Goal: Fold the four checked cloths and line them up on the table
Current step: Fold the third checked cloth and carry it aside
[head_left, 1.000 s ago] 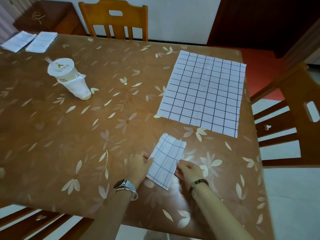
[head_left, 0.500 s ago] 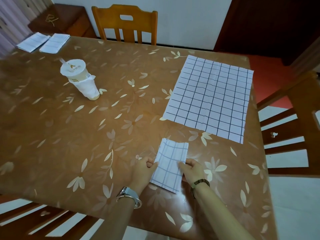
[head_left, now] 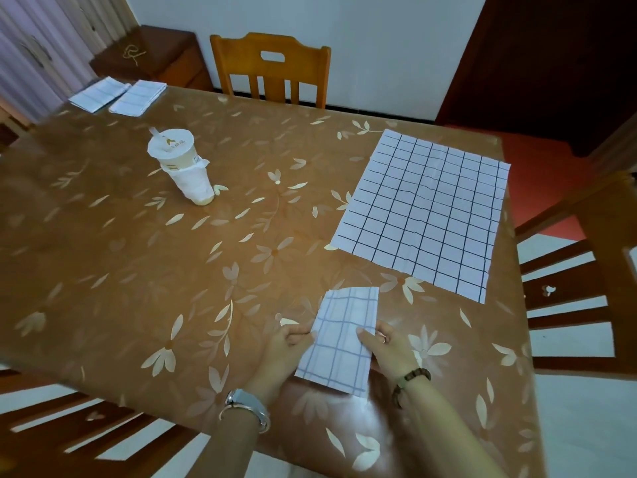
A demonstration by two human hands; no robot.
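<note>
Head view: folded cloth [head_left: 339, 343] now straighter, both hands' fingers [head_left: 366, 334] still pinching its sides.

Four white checked cloths are counted: one spread flat [head_left: 425, 215], three folded [head_left: 341, 343] [head_left: 100, 94] [head_left: 138, 97]. One sealed paper drink cup [head_left: 182, 167] and apparently three wooden chairs [head_left: 272, 69] [head_left: 586, 270] [head_left: 79, 429] are seen.

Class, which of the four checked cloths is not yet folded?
The large checked cloth lying spread flat at the table's right side; the other three are folded into small rectangles.
</note>
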